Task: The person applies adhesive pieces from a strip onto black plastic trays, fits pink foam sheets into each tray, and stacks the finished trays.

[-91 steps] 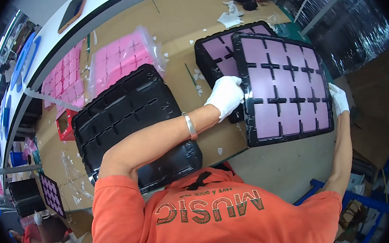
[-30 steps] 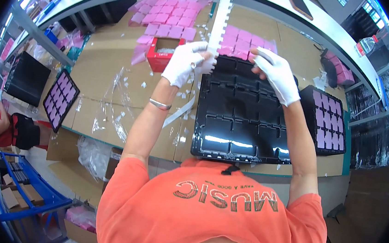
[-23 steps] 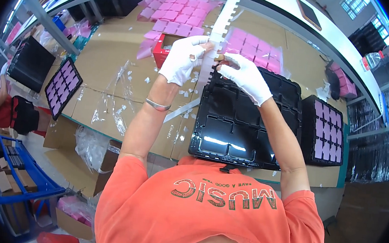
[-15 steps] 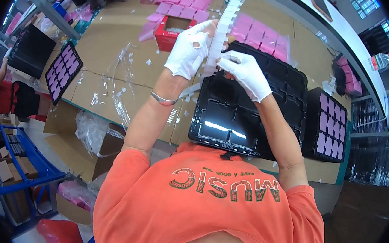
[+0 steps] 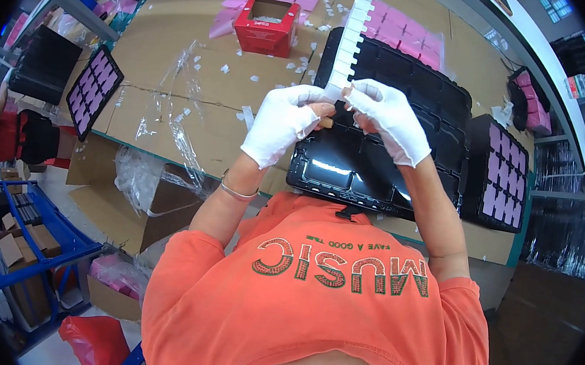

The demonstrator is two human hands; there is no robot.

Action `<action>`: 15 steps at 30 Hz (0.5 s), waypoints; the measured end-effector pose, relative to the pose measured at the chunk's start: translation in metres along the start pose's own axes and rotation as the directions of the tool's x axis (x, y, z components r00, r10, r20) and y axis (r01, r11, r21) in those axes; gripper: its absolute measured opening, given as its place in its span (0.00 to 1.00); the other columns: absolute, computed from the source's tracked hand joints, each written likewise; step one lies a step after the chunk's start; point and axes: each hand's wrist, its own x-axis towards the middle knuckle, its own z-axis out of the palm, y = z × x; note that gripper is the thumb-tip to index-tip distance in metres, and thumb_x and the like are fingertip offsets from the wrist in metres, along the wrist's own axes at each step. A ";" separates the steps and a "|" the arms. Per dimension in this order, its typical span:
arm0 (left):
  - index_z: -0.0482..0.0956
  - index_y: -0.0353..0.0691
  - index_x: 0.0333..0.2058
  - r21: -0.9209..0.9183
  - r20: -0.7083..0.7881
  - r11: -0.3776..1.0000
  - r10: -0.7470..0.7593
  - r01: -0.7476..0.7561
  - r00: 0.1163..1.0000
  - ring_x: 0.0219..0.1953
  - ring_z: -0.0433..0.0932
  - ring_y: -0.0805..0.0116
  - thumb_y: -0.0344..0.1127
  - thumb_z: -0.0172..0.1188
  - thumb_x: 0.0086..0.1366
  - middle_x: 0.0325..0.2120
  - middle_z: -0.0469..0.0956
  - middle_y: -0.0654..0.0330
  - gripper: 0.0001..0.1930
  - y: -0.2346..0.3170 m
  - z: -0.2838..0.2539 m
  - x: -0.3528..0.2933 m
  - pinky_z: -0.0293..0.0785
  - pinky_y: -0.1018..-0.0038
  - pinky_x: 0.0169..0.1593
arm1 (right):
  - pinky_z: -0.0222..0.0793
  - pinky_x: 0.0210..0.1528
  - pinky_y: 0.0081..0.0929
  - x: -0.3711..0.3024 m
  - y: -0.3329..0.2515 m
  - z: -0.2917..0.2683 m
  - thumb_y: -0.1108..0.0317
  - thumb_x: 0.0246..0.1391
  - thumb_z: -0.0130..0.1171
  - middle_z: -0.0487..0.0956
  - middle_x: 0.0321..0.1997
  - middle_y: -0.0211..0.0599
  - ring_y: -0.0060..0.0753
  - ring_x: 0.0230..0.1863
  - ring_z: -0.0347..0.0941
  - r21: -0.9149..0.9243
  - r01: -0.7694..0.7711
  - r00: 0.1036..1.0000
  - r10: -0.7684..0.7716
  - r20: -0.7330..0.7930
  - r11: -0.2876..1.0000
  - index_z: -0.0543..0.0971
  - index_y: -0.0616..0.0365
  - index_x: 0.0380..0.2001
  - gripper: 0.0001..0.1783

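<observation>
A long white strip of small tabs (image 5: 351, 42) runs down from the top edge to my hands. At its lower end my left hand (image 5: 280, 122), in a white glove with bare fingertips, is closed on the strip. My right hand (image 5: 390, 121), gloved the same way, pinches at the strip's right edge; what lies between its fingertips is too small to make out. Under both hands is a black plastic tray (image 5: 350, 156) with shallow rectangular compartments. Its far part lies beyond the strip and my right hand.
A red open box (image 5: 267, 33) stands on the cardboard-covered table (image 5: 230, 100), among white scraps. Pink pads (image 5: 406, 36) in clear film lie at the back. Black trays with pink pads (image 5: 505, 177) stand at right. Another person (image 5: 22, 134) is at far left.
My left hand has slid down and toward me, to the strip's lower end. My right hand has shifted slightly right. The strip's end now sits between my hands.
</observation>
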 end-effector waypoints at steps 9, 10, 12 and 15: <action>0.84 0.34 0.40 0.458 -0.106 0.871 0.249 -0.175 0.963 0.26 0.78 0.79 0.33 0.65 0.62 0.29 0.83 0.62 0.10 -0.004 0.020 -0.007 0.71 0.80 0.29 | 0.57 0.23 0.15 -0.002 0.012 -0.001 0.58 0.56 0.64 0.72 0.19 0.22 0.12 0.19 0.63 -0.030 0.030 0.998 -0.031 -0.047 0.999 0.81 0.61 0.32 0.15; 0.84 0.35 0.39 0.505 -0.122 0.827 0.351 -0.246 0.928 0.24 0.76 0.80 0.33 0.66 0.61 0.26 0.82 0.62 0.10 -0.007 0.023 -0.007 0.70 0.79 0.28 | 0.57 0.22 0.15 -0.001 0.014 -0.001 0.57 0.56 0.64 0.72 0.19 0.23 0.13 0.19 0.63 -0.058 0.035 0.998 -0.038 -0.054 0.998 0.81 0.61 0.31 0.15; 0.84 0.36 0.38 0.551 -0.136 0.775 0.449 -0.309 0.883 0.21 0.75 0.81 0.33 0.66 0.61 0.24 0.82 0.63 0.09 -0.015 0.023 -0.004 0.68 0.79 0.26 | 0.57 0.23 0.15 0.000 0.018 -0.002 0.57 0.56 0.64 0.72 0.19 0.23 0.13 0.19 0.63 -0.059 0.005 0.999 -0.008 -0.041 0.998 0.81 0.61 0.32 0.15; 0.84 0.36 0.38 0.709 -0.105 0.604 0.601 -0.364 0.792 0.20 0.74 0.81 0.32 0.67 0.61 0.21 0.80 0.62 0.08 -0.021 0.023 -0.001 0.67 0.81 0.26 | 0.58 0.23 0.15 0.001 0.020 -0.002 0.57 0.56 0.63 0.73 0.20 0.23 0.13 0.20 0.64 -0.014 -0.039 0.999 0.039 -0.011 0.999 0.81 0.60 0.34 0.15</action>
